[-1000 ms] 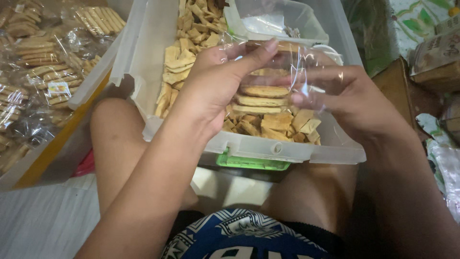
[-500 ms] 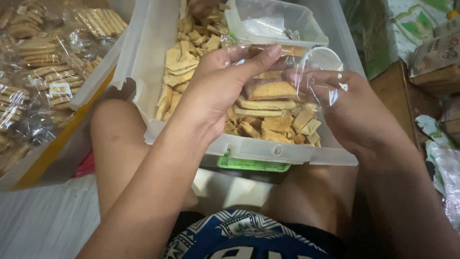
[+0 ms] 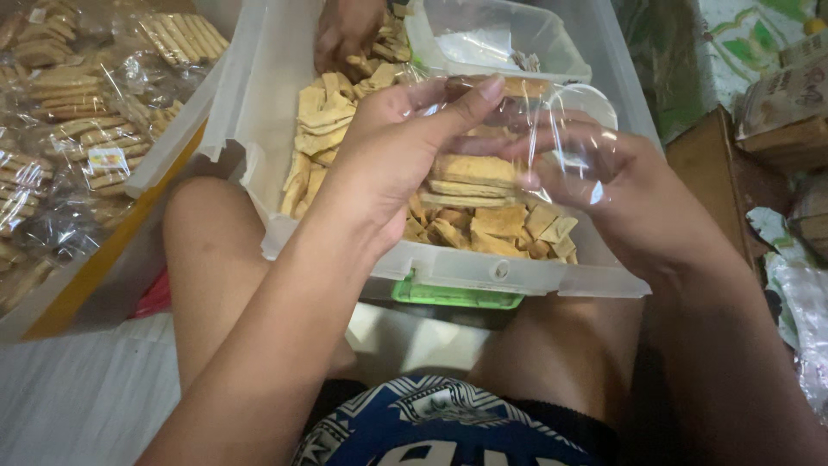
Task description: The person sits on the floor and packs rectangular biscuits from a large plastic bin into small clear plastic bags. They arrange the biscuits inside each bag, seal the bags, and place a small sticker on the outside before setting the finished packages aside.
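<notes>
A thin clear plastic bag [image 3: 552,142] is held between the left hand [image 3: 392,160] and the right hand [image 3: 634,203], both closed on its film, directly above the large translucent plastic bin [image 3: 448,272]. A short stack of flat golden-brown crackers [image 3: 474,177] is seen inside it. The stack could be toppled or snapped if the slippery film is pinched unevenly, and the bag could be torn by a cracker corner. Loose tan cracker pieces [image 3: 509,229] lie just beneath the hands; another person's hand [image 3: 345,30] is seen beyond them.
</notes>
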